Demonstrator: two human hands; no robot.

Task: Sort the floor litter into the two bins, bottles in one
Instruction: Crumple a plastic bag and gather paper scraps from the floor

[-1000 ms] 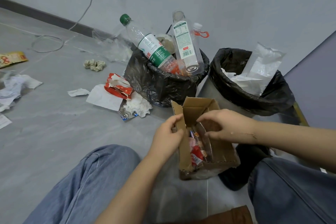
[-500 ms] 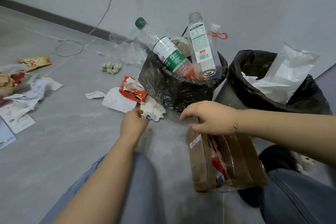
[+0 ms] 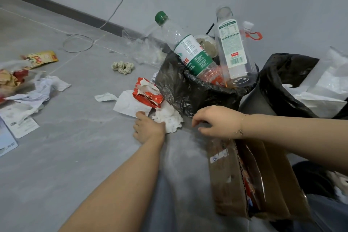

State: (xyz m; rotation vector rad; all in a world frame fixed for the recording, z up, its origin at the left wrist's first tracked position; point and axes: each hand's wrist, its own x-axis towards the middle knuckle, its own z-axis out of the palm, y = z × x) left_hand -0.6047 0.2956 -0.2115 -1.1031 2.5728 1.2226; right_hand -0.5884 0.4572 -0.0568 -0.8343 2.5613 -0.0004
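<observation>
Two bins lined in black stand by the wall. The left bin (image 3: 180, 88) holds a green-capped bottle (image 3: 188, 51), a clear bottle (image 3: 231, 51) and others. The right bin (image 3: 273, 81) holds white plastic bags (image 3: 323, 88). My left hand (image 3: 148, 128) reaches to the litter at the left bin's foot and touches a crumpled white tissue (image 3: 171, 118); its fingers are hidden. My right hand (image 3: 216, 122) hovers with loosely curled fingers just above a cardboard box (image 3: 226, 184) of wrappers and holds nothing visible.
Beside the tissue lie a red wrapper (image 3: 146, 94) and white paper (image 3: 128, 103). Farther left are a crumpled beige wad (image 3: 123, 67), scattered papers (image 3: 37, 90) and a yellow packet (image 3: 41, 58). A clear plastic bag (image 3: 145, 52) and a cable (image 3: 79, 43) lie near the wall.
My left hand let go of the box and reached left to the tissue pile. My right hand came off the box's top edge and now hangs over it.
</observation>
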